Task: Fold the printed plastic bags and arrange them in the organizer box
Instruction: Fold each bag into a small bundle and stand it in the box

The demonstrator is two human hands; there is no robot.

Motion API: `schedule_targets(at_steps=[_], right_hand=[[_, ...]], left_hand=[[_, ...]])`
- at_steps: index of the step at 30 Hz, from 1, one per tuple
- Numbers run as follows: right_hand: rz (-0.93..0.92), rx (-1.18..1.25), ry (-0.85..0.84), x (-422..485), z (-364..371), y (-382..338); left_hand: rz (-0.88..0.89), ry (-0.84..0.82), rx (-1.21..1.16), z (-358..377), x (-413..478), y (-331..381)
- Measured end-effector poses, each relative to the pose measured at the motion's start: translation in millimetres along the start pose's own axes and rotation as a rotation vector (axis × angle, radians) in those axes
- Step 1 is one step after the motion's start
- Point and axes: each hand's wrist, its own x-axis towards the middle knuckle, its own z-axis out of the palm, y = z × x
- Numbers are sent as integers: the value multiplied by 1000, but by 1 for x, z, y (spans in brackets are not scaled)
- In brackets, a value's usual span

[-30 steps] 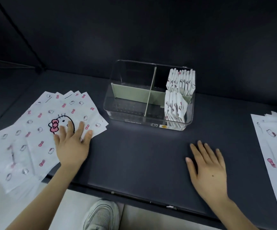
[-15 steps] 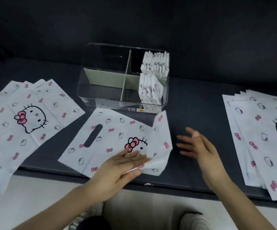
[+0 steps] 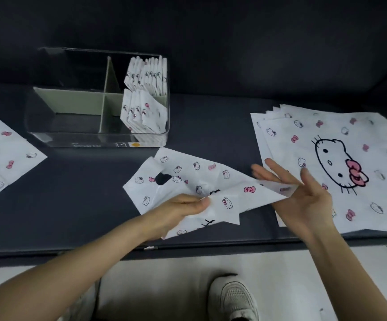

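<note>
A white printed plastic bag [image 3: 187, 177] with cat faces and pink bows lies crumpled in front of the clear organizer box [image 3: 49, 133]. My left hand [image 3: 181, 212] pinches the bag's near edge. My right hand [image 3: 303, 195] is spread, palm up, with the bag's right corner lying between its fingers and thumb. Folded bags [image 3: 146, 98] stand in the box's two right compartments; the left compartments hold nothing.
A stack of flat printed bags [image 3: 340, 163] lies at the right of the dark table [image 3: 83, 200], and another stack [image 3: 0, 154] at the left edge. The table's front edge runs just below my hands. A white shoe [image 3: 234, 300] shows on the floor.
My left hand slid one bag from the left stack to the middle, and now both hands have lifted and bent it. The view has shifted to the right.
</note>
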Motion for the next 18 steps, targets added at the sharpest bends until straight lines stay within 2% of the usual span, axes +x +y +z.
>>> schedule_targets(at_steps=[2,5,7,8,10,14,16,18], right_hand=[[33,-41,-137,-10,-17,-5],[62,-98,-325,-22,-31,-7],[65,-103,-379,-27,-35,-7],[49,-178,-394,-29,-35,-5],[38,-418,-312,-29,-27,-1],[-18,-686,81,-15,3,10],[-74,-779,145,-10,19,11],[-117,-897,145,-9,26,9]], left_hand=[[-59,11,-44,10,3,1],[-59,74,-129,16,5,-4],[-34,125,-228,14,7,-2],[-25,122,-273,12,7,1],[13,139,-320,9,7,7],[157,254,-269,-1,7,9],[191,298,-292,-14,2,6],[224,272,-257,-25,-5,6]])
